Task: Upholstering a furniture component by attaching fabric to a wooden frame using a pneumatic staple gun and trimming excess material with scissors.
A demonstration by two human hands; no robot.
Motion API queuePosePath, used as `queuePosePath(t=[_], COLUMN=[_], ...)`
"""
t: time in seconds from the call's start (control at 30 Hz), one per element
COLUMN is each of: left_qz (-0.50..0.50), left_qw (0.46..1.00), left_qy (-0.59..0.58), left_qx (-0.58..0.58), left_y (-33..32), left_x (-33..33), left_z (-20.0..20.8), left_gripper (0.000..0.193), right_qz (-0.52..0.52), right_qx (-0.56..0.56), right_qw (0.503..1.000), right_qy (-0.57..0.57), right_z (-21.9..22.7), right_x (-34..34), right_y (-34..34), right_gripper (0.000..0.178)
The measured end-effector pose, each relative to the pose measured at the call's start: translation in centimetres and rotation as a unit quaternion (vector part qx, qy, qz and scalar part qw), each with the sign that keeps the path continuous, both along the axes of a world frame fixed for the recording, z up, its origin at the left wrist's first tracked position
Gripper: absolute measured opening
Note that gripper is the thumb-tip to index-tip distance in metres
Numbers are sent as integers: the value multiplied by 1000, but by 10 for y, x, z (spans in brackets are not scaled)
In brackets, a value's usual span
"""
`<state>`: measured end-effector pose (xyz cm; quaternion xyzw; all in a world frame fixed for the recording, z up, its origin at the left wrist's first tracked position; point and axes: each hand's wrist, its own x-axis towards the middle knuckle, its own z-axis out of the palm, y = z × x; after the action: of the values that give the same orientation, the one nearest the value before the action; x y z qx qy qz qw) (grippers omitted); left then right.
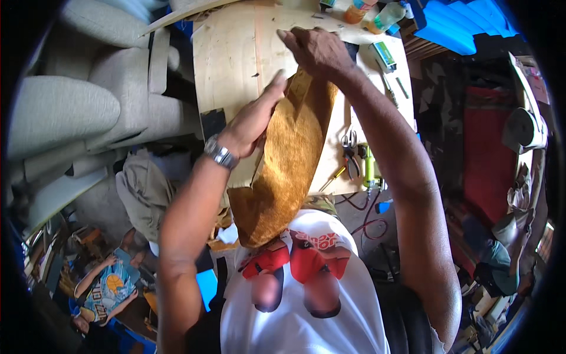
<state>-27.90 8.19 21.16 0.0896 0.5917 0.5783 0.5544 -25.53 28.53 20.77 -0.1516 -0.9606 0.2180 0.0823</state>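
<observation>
A long piece of golden-brown plush upholstery fabric [293, 147] slants across the table's near edge, its lower end hanging against my shirt. My left hand [250, 127] grips its left edge, thumb on the near side and fingers hidden behind. A watch circles that wrist. At the far end, my right hand [318, 53] is closed over the fabric's top, knuckles up; exactly how the fingertips hold it is hidden. Whether something stiff lies inside the fabric I cannot tell. Beneath is the pale wooden table [227, 59].
Right of the fabric lie scissors [349, 138], pliers [352, 165], a yellow-handled screwdriver [333, 178] and a green air staple gun [369, 168]. A small green-and-white box [384, 56] and bottles [386, 17] stand farther back. Grey upholstered seats [65, 115] crowd the left. Another person [112, 289] is at lower left.
</observation>
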Motion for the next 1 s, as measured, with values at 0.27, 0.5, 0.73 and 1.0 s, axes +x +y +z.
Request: queuePosePath(t=[0.27, 0.5, 0.73, 1.0], left_qz=[-136, -256, -75, -148], left_qw=[951, 750, 892, 875], left_qy=[157, 599, 328, 453], left_qx=[-230, -111, -304, -88], left_y=[31, 36, 50, 15], left_x=[26, 48, 65, 48], left_z=[-5, -31, -9, -71], left_gripper=[47, 35, 50, 32], right_qz=[-20, -13, -282, -233], right_qx=[-21, -36, -422, -730], right_qw=[994, 999, 781, 597], right_qy=[-106, -32, 364, 236], right_z=[-14, -30, -139, -173], right_x=[40, 56, 141, 177], right_y=[17, 33, 35, -106], right_gripper=[46, 41, 56, 90])
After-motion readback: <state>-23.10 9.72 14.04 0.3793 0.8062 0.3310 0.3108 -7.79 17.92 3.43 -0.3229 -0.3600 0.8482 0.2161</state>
